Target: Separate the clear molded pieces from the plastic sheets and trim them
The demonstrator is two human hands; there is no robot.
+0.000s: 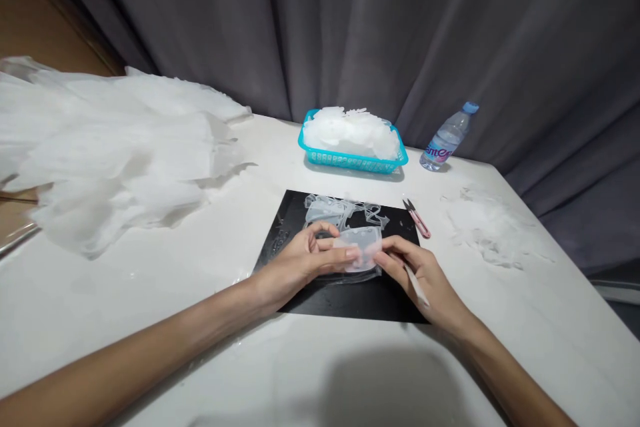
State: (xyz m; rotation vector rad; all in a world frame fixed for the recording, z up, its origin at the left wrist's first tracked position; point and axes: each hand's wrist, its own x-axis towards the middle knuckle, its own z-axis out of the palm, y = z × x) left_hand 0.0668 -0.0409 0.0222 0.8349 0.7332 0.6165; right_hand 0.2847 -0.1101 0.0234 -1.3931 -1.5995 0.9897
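Between both hands is a small translucent whitish piece (364, 240), thin, with rounded corners, held above a black mat (350, 300). My left hand (305, 257) pinches its left side with thumb and fingers. At the right edge, the fingertips of my right hand (425, 277) are closed on the same piece. A slim white stick-like tool (417, 287) is also tucked in my right hand; its far end is hidden by the fingers. Clear, curly trimmed strips and film (327, 210) lie on the mat behind my hands.
A blue basket (350, 161) heaped with translucent white pieces stands at the back. Pink-handled thread snips (417, 219) lie at the mat's right edge. There are a water bottle (447, 140), a pile of clear scraps (493, 227) at right, and a large stack of whitish sheets (115, 147) at left.
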